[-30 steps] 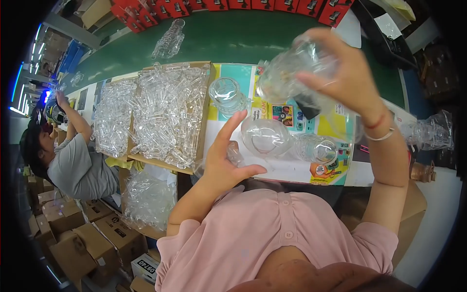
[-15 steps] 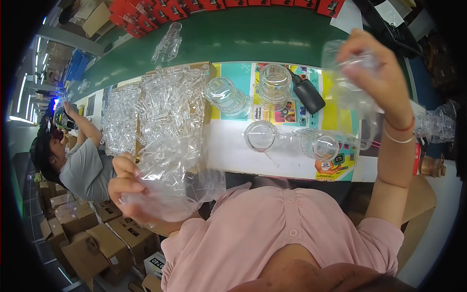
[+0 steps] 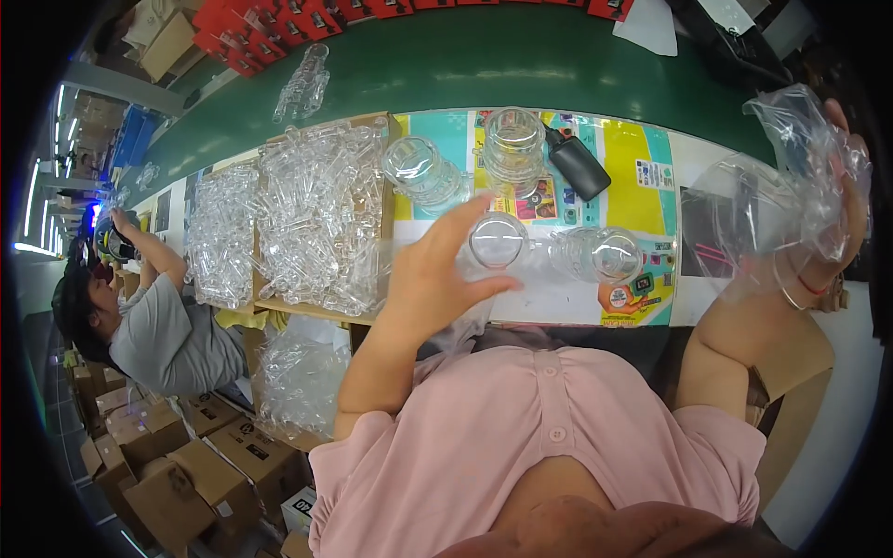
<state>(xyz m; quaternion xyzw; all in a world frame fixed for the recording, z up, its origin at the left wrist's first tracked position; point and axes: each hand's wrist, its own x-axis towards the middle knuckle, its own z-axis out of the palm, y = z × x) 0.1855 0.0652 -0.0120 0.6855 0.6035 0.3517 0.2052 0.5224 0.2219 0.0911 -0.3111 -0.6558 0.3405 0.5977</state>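
Note:
My left hand (image 3: 442, 265) is open and empty, thumb and fingers spread beside a clear round jar (image 3: 499, 240) seen from above. On the far right, my right hand (image 3: 848, 186) has a crumpled clear plastic bag (image 3: 791, 200), which hangs partly in front of its fingers. To the right of the round jar, another clear jar (image 3: 609, 254) lies tilted on the table. Two more clear ribbed jars, one on the left (image 3: 423, 172) and one in the middle (image 3: 514, 149), stand farther back. Next to them lies a black bottle (image 3: 579, 166) with a narrow tip.
Cardboard trays of small clear plastic pieces (image 3: 321, 214) stand on the left. Below them is a heap of clear plastic bags (image 3: 302, 377). Red packages (image 3: 270, 33) line the back of the green surface (image 3: 446, 65). A co-worker in a grey shirt (image 3: 172, 330) sits at the left.
My left hand has let go of a clear plastic bag at the lower left and moved right to the round jar. My right hand has swung outward to the far right with clear plastic.

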